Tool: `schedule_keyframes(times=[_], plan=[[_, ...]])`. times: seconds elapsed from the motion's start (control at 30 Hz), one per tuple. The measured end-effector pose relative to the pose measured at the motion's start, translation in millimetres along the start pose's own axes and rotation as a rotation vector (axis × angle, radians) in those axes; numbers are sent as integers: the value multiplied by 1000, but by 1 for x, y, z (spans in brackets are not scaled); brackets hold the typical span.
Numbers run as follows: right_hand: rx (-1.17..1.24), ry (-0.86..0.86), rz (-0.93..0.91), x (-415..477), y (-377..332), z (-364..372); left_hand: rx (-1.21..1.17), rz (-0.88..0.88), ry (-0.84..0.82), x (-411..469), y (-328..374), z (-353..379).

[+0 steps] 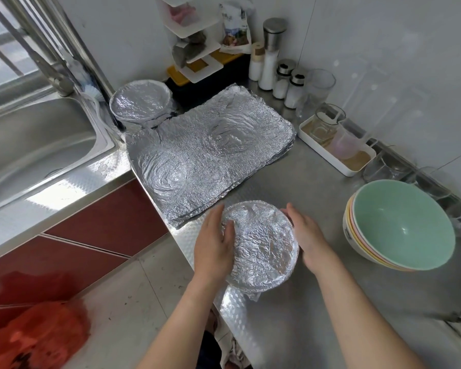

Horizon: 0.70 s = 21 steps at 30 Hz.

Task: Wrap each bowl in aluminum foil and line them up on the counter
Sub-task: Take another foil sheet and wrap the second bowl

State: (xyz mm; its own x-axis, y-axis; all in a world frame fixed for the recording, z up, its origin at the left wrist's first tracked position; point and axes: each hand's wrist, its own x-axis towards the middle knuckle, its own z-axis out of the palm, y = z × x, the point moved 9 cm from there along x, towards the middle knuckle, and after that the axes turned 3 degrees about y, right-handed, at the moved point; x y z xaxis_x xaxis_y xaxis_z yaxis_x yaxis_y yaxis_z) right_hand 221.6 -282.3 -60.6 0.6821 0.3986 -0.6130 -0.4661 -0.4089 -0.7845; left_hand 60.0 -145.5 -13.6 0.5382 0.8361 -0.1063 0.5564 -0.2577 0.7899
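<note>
Foil-covered bowl (261, 246) held between both hands at the counter (317, 182) edge.
Left hand (214, 243) grips the rim, thumb over the foil. Right hand (308, 235) presses the opposite side; its finger curl cannot be told. Recommended: rotate the bowl and crimp the foil tight under the rim, especially the loose flap nearest the wrists. Finished bowl (141, 102) stands well beyond the left hand; unwrapped bowls (399, 225) sit right of the right hand.

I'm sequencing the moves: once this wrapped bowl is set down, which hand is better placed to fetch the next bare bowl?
Right. The right hand flanks the wrapped bowl on the side facing the bowl stack; the left hand would have to cross over.
</note>
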Motion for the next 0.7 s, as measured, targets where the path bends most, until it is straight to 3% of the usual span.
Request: schedule_keyframes(times=[0.2, 0.57, 0.7], plan=[[22, -99, 15, 1, -7, 10, -50, -23, 8, 0, -3, 3], [-139, -72, -79, 0, -14, 11, -85, -71, 8, -1, -11, 7], [-150, -125, -175, -4, -28, 11, 73, 53, 27, 0, 4, -1]])
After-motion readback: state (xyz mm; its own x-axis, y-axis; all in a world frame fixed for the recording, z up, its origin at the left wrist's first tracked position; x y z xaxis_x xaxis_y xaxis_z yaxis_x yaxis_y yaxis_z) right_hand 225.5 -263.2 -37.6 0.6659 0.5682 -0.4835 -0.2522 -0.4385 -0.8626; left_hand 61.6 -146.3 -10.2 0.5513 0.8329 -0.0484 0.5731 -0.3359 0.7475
